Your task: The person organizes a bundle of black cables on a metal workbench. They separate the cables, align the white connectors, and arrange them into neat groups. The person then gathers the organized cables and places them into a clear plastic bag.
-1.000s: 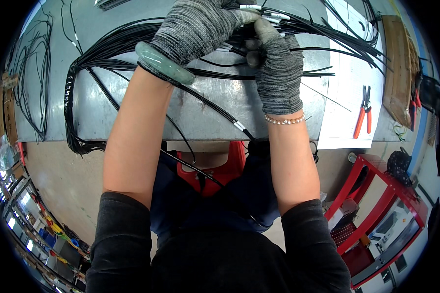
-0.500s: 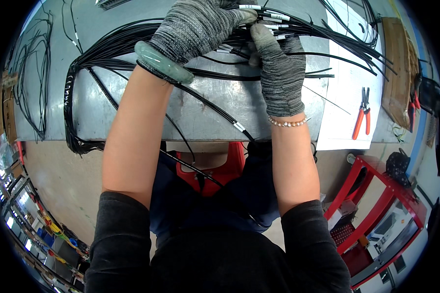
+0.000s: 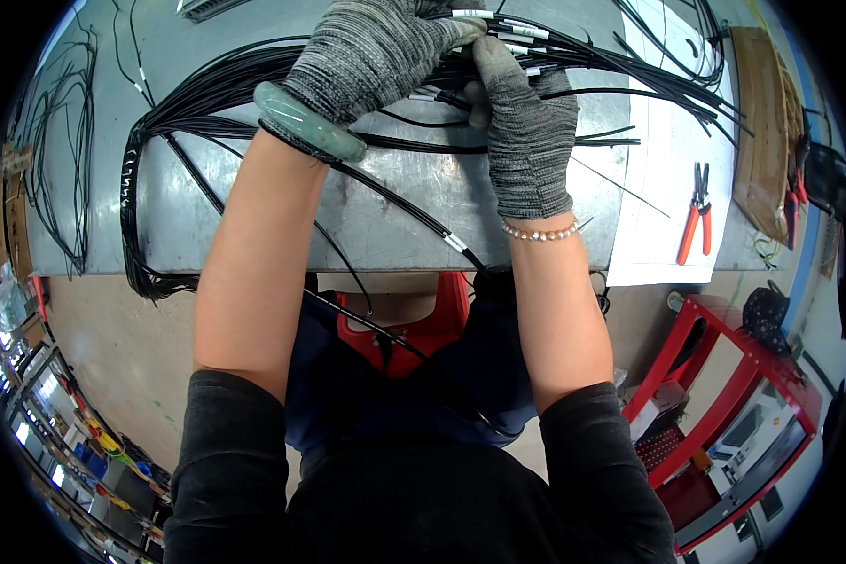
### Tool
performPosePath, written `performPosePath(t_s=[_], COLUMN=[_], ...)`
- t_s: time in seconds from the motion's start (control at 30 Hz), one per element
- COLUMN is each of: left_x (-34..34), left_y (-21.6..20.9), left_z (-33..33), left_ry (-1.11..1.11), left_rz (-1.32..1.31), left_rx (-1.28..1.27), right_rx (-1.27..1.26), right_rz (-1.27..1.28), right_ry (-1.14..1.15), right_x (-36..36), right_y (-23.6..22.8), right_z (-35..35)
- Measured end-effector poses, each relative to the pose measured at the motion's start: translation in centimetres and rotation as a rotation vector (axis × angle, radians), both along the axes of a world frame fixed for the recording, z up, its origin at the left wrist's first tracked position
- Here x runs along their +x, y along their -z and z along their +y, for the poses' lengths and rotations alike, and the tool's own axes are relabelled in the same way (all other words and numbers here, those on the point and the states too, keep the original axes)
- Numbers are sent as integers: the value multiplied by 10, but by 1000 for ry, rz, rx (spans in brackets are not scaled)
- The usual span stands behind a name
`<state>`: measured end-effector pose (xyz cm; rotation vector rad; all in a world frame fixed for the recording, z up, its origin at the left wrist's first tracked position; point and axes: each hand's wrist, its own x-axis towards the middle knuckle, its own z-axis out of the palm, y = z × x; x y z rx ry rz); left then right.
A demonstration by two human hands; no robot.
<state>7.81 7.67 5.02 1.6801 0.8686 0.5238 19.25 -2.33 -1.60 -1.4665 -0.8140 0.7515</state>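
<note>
The thin, black, white-labelled cable bundle (image 3: 620, 66) runs left-right across the grey metal desk (image 3: 395, 240). Grey-gloved left hand (image 3: 376, 56): fingers grasp it. Grey-gloved right hand (image 3: 531, 132): nearer the loose ends; I cannot tell its grip.

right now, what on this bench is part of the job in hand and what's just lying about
In hand:
- cables, with left hand and right hand at them
- white labels on them

Apparently lying about, untouched:
- pliers
- paper, under the pliers
- brown board
</note>
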Motion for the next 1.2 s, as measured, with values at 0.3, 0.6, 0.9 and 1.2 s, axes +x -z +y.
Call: performPosePath(t_s=[0.3,0.6,0.9,1.2], left_x=[-1,1,0,5], left_y=[-5,-8,-8,-6], left_z=[0,-1,-2,-2], left_ry=[9,-56,11,-27], left_rz=[82,124,67,66], left_rx=[42,100,151,43], right_rx=[-168,-147,-91,-51], right_rz=[1,37,-105,91], right_ry=[26,-8,-18,37], right_x=[-3,-3,4,0], right_y=[-14,-15,14,1], right_z=[1,-4,-3,-1])
